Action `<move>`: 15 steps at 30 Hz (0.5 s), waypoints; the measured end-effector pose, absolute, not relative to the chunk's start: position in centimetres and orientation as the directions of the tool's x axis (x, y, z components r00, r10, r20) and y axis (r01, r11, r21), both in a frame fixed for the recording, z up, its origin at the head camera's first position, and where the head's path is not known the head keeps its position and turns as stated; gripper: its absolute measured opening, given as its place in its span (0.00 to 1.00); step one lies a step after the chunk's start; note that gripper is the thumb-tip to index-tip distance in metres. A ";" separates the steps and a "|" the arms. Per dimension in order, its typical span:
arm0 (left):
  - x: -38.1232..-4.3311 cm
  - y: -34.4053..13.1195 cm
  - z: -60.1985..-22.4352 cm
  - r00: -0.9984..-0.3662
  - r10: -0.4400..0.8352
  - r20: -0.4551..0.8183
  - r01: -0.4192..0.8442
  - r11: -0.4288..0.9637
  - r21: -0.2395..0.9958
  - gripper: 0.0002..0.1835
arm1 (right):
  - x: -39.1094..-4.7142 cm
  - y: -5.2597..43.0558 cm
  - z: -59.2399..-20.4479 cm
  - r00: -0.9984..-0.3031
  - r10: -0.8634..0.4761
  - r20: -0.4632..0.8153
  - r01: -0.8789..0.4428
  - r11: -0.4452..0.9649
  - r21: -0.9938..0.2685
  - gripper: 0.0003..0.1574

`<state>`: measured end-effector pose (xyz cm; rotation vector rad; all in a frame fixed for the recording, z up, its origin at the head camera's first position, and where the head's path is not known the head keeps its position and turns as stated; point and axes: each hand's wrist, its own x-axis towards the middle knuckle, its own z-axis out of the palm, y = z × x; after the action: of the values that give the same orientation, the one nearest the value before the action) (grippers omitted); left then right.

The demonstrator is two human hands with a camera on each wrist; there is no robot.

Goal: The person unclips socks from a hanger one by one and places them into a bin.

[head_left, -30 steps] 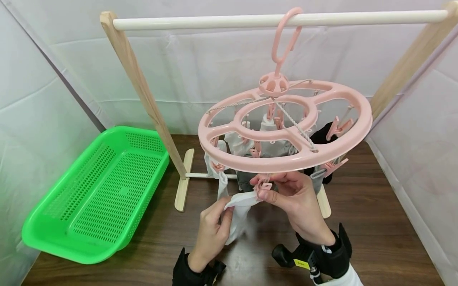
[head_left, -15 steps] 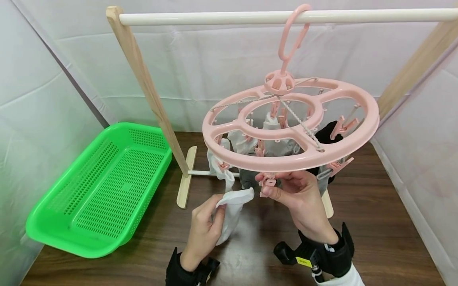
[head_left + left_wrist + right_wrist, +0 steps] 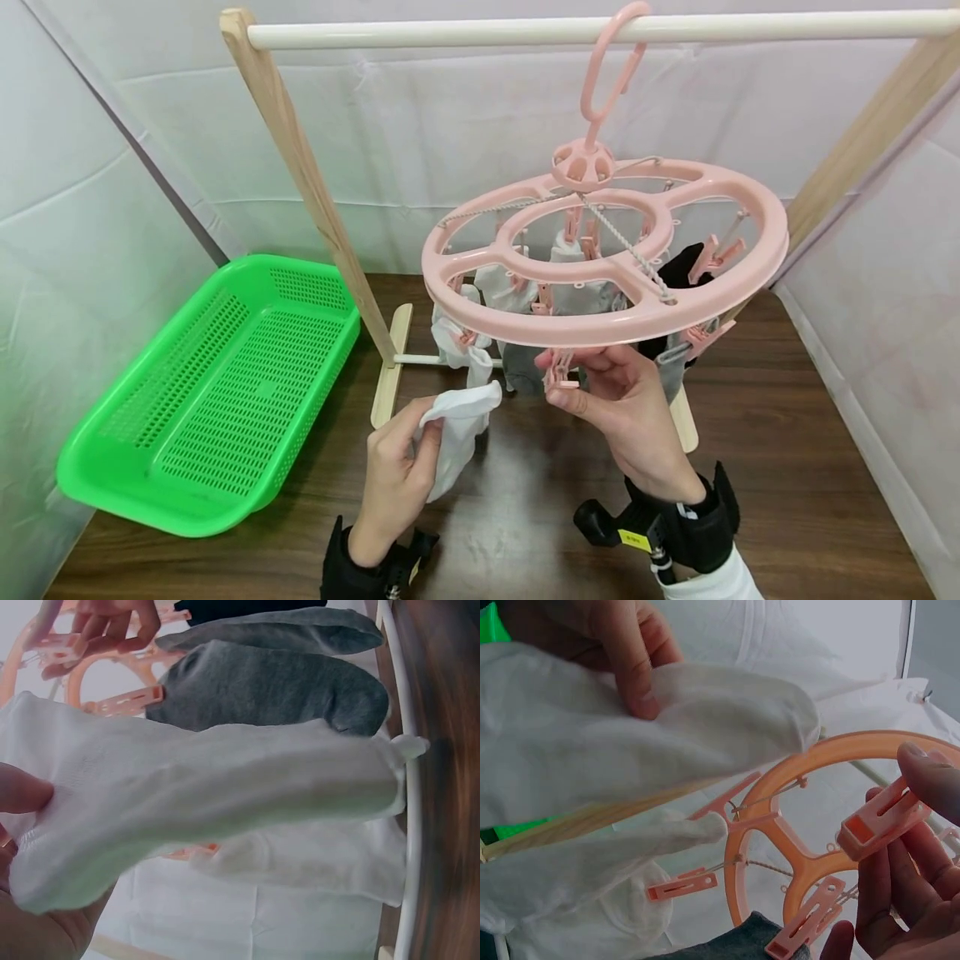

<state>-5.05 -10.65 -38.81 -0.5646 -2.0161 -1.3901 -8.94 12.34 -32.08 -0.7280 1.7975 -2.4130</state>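
Note:
My left hand (image 3: pixel 397 475) pinches a white sock (image 3: pixel 457 433) by its cuff, and the rest hangs down below the ring. In the left wrist view the sock (image 3: pixel 210 780) stretches across most of the picture. To the right, my right hand (image 3: pixel 626 417) holds a pink clothespin (image 3: pixel 561 371) under the front rim of a round pink drying hanger (image 3: pixel 525 324). No cloth sits in that clothespin (image 3: pixel 881 817) in the right wrist view. A gap separates it from the sock. Other socks hang from the hanger, among them a grey sock (image 3: pixel 262 690) and a black sock (image 3: pixel 678 267).
The hanger hooks over a white bar (image 3: pixel 450 33) of a wooden-legged stand (image 3: pixel 300 175). A green plastic basket (image 3: pixel 217 400) stands on the dark wood surface (image 3: pixel 525 533) at left. White sheeting (image 3: pixel 390 150) surrounds the space.
The sock's cuff was at the clothespin a second ago; it came free, and my left hand has carried it left and slightly down. My right hand has stayed at the clothespin.

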 end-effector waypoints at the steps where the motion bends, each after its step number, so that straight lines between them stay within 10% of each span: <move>1: -5.0 -10.8 -38.7 -0.716 0.001 0.698 0.651 0.362 0.667 0.15 | -9.0 12.4 -32.2 -0.889 -0.313 0.335 -0.232 -0.325 -0.917 0.20; 15: -4.9 -11.9 -38.6 -0.723 -0.011 0.691 0.635 0.384 0.670 0.14 | -9.7 12.9 -34.2 -0.848 -0.395 0.354 -0.219 -0.349 -0.911 0.23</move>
<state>-4.90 -11.93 -38.60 -0.5338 -2.0336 -1.3635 -9.67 12.87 -34.17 -0.8194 1.7223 -2.3518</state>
